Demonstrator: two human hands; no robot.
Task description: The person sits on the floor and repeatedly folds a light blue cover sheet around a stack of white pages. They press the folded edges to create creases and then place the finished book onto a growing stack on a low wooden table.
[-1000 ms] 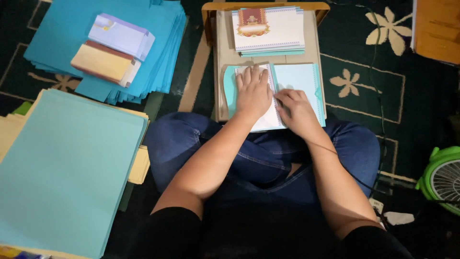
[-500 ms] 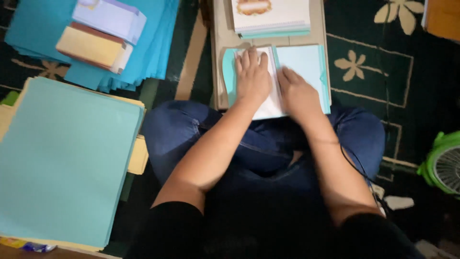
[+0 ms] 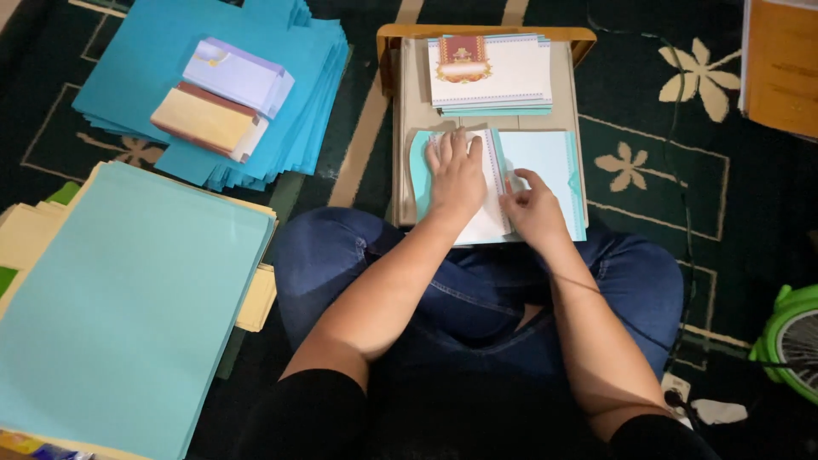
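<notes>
Pale blue folded card (image 3: 545,170) on the small wooden lap desk (image 3: 409,102), at twelve o'clock from the knees. Left hand (image 3: 457,179) flat on the white flap (image 3: 486,217), fingers spread and straight, pressing, gripping nothing. Right hand (image 3: 532,211) at three o'clock of the left, fingers curled, tips on the fold line; any pinch impossible to tell. Stack of printed cards (image 3: 490,72) at twelve o'clock. Blue paper sheets (image 3: 128,290) at nine o'clock.

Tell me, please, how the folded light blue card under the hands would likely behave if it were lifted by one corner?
The light blue card looks thin and flat, so it is probably light and would flex rather than stay rigid. The left hand presses its white panel flat, hinting the fold may spring open. Its smooth surface might slide on the small table.
</notes>
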